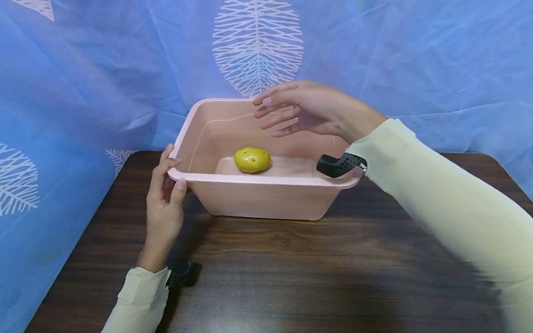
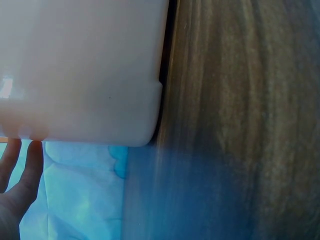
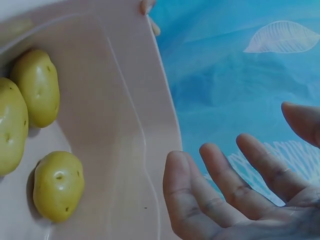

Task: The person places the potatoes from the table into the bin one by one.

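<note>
A pink plastic basin [image 1: 268, 198] stands near the back of the table. My left hand [image 1: 164, 203] holds its left front corner, the thumb at the front and the fingers at the left side. Inside the basin lies a yellow potato [image 1: 252, 160] in the head view. Three show in the right wrist view: a potato [image 3: 58, 186] lying apart, a potato [image 3: 37, 89] beside the far wall, and another potato [image 3: 11, 131] cut off by the frame edge. Above the basin's back right part hovers my right hand [image 1: 310, 107], fingers spread and loosely bent, holding nothing.
The basin stands on a dark wood-grain table [image 1: 275, 275]. Behind it and along the left hangs a blue cloth [image 1: 154, 57] with white leaf prints. A black wrist mount [image 1: 340, 166] on the right sleeve overlaps the basin's front right rim in the head view.
</note>
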Demonstrator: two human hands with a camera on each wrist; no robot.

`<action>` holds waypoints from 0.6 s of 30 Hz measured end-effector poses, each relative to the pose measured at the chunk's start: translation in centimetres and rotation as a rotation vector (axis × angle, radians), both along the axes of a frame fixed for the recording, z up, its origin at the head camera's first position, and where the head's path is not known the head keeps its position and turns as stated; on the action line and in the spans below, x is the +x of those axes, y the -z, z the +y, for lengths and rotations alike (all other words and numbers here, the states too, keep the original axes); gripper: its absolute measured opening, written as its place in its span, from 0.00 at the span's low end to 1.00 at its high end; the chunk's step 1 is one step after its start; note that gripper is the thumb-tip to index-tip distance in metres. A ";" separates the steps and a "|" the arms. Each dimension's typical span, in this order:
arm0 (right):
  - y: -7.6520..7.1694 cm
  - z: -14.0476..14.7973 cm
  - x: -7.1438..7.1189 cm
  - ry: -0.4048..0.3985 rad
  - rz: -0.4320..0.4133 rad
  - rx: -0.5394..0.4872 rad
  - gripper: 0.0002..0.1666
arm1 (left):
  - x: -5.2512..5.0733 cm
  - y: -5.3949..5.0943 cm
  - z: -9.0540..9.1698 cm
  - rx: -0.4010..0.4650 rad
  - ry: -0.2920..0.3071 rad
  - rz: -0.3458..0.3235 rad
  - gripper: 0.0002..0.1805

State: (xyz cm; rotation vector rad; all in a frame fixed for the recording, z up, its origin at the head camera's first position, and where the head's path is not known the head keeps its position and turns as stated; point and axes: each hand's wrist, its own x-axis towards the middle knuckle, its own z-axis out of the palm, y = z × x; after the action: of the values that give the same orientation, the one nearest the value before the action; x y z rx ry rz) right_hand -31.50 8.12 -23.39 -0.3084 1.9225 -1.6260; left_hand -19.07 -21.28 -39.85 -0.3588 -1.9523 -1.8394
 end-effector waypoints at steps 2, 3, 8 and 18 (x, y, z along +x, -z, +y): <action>-0.2 0.4 0.2 0.002 0.006 -0.003 0.25 | 0.0 0.0 0.0 0.001 -0.002 0.000 0.21; -0.3 0.6 0.3 0.002 0.011 -0.005 0.24 | 0.0 0.0 0.0 0.001 -0.004 0.001 0.21; -0.7 1.7 0.9 -0.003 0.035 -0.007 0.23 | 0.1 0.0 0.0 -0.016 -0.017 0.001 0.21; -1.3 4.3 2.8 -0.011 0.089 -0.030 0.20 | 0.1 0.0 0.2 -0.023 -0.022 0.004 0.21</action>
State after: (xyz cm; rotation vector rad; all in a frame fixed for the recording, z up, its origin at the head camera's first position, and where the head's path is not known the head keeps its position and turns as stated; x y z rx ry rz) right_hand -28.70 12.46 -22.13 -0.4090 1.9603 -1.6606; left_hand -18.94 -21.12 -39.82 -0.3466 -1.9687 -1.8028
